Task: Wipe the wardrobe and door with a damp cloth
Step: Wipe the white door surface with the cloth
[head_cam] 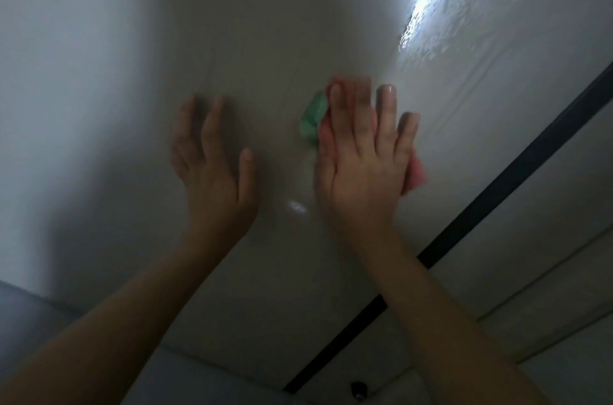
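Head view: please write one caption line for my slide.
Right hand presses a pink-and-green cloth flat on a glossy pale panel; left hand is spread open beside it.

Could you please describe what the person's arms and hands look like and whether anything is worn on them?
Both forearms are bare up to the frame edge: no sleeves, gloves, watch or bracelets visible. The left hand and right hand show no rings. The fingernails look short and unpainted, though the picture is dim and blurred.

The right hand (pixel 361 152) covers most of the cloth (pixel 313 114). The fingertips of the left hand (pixel 212 159) are blurred. Both forearms are cut by the lower edge.
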A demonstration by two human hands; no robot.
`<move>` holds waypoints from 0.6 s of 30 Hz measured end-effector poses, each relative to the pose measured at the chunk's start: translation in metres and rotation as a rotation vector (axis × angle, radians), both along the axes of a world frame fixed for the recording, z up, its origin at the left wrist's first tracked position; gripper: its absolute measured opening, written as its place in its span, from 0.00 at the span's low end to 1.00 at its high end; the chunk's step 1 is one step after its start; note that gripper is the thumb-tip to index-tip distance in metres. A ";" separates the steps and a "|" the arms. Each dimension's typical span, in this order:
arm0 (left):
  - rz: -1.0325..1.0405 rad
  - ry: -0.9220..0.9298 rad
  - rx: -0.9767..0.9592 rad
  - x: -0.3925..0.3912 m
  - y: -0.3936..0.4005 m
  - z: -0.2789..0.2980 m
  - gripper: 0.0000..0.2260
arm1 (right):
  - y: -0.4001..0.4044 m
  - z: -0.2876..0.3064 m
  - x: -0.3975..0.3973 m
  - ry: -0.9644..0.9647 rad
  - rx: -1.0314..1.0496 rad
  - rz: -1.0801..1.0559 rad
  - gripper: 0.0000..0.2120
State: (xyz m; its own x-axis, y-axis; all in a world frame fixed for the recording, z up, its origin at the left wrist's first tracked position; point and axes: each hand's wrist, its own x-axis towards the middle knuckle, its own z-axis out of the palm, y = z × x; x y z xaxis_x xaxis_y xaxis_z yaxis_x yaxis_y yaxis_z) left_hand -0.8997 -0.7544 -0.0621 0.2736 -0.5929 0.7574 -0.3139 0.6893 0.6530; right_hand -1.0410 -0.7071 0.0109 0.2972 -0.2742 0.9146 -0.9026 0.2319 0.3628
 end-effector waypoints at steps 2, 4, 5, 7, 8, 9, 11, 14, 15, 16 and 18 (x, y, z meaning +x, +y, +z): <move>0.008 0.018 -0.024 0.002 -0.006 0.015 0.26 | -0.001 -0.008 0.006 0.036 0.055 0.006 0.20; 0.016 0.035 -0.041 0.004 -0.011 0.024 0.26 | 0.008 -0.045 0.004 0.202 0.303 0.038 0.19; 0.015 0.047 -0.039 0.005 -0.012 0.027 0.26 | 0.015 -0.060 0.001 0.294 0.419 0.041 0.19; 0.012 0.078 -0.010 0.006 -0.012 0.032 0.26 | 0.019 -0.051 -0.006 0.413 0.515 0.026 0.21; 0.009 0.093 0.007 0.005 -0.012 0.035 0.26 | 0.015 -0.033 -0.006 0.445 0.491 0.022 0.22; 0.002 0.100 0.012 0.004 -0.011 0.038 0.27 | 0.010 -0.011 -0.002 0.441 0.448 0.016 0.22; -0.013 0.102 0.014 0.002 -0.009 0.042 0.27 | 0.002 0.043 0.007 0.341 0.308 -0.002 0.22; 0.001 0.108 0.018 0.005 -0.012 0.045 0.27 | -0.005 0.069 0.020 0.190 0.204 0.004 0.23; 0.006 0.116 0.018 0.007 -0.014 0.047 0.27 | -0.003 0.060 0.021 0.221 0.235 0.004 0.23; 0.014 0.127 0.014 0.009 -0.017 0.050 0.26 | -0.001 0.052 0.019 0.304 0.288 0.007 0.23; 0.024 0.143 0.000 0.012 -0.020 0.052 0.26 | 0.010 0.043 0.009 0.502 0.443 -0.005 0.25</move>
